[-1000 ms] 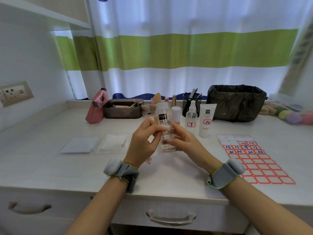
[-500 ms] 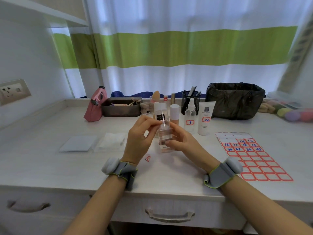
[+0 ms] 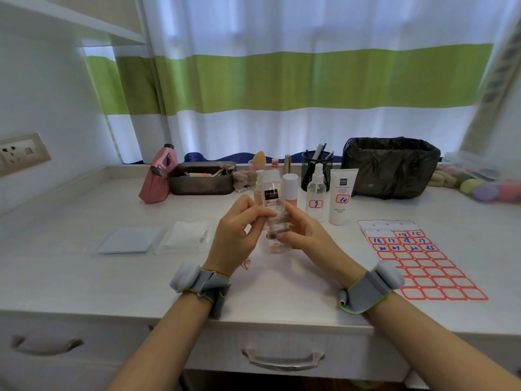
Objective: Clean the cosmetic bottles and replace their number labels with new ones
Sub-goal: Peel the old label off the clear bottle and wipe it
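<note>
2 hands meet at mid-counter around 1 clear bottle (image 3: 273, 213) with a black brand patch, held upright just above the counter (image 3: 84, 272). Right hand (image 3: 303, 235) wraps the bottle's lower body from the right, fingers curled round it. Left hand (image 3: 239, 235) has thumb and fingertips pinched together against the bottle's left side at mid-height; whether a label sits between them cannot be told. Both wrists wear grey bands.

Just behind the held bottle: a white-capped bottle (image 3: 290, 187), then to the right a small spray bottle (image 3: 317, 193) with a red-framed number label, and a white tube (image 3: 341, 198) standing cap down, labelled 10. Label sheet (image 3: 423, 263) lies flat at the right, red-bordered stickers, handwritten blue numbers on its far rows. 2 flat white wipe packets (image 3: 158, 238) lie left of the hands. A small red-edged scrap (image 3: 245, 264) lies on the counter by the left wrist. Far edge: pink pouch (image 3: 158, 176), dark tray (image 3: 201, 179), mesh pen cup (image 3: 315, 167), black-lined bin (image 3: 392, 167).
</note>
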Motion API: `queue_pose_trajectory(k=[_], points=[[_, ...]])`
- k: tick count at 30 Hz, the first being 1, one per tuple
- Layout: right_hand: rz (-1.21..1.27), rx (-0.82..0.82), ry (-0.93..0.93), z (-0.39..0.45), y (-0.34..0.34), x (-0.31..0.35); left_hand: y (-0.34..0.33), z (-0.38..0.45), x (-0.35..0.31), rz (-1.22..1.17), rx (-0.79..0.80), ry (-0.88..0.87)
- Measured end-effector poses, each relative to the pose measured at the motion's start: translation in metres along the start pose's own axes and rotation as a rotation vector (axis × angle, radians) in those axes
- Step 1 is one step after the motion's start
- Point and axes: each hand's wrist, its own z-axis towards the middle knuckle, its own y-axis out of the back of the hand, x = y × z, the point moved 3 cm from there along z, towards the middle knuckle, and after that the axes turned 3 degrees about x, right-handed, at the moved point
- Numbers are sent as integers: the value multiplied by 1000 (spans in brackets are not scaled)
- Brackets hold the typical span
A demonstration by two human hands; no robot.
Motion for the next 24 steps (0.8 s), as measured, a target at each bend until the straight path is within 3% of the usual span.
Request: queue_pose_trajectory(k=[6, 18, 24], points=[[-23, 26, 1, -1, -1, 1, 1, 1, 5, 22, -50, 64], [-1, -30, 15, -1, -1, 1, -3, -1, 0, -65, 82, 17], [-57, -11, 19, -2, -3, -1, 1, 1, 5, -1, -48, 35]])
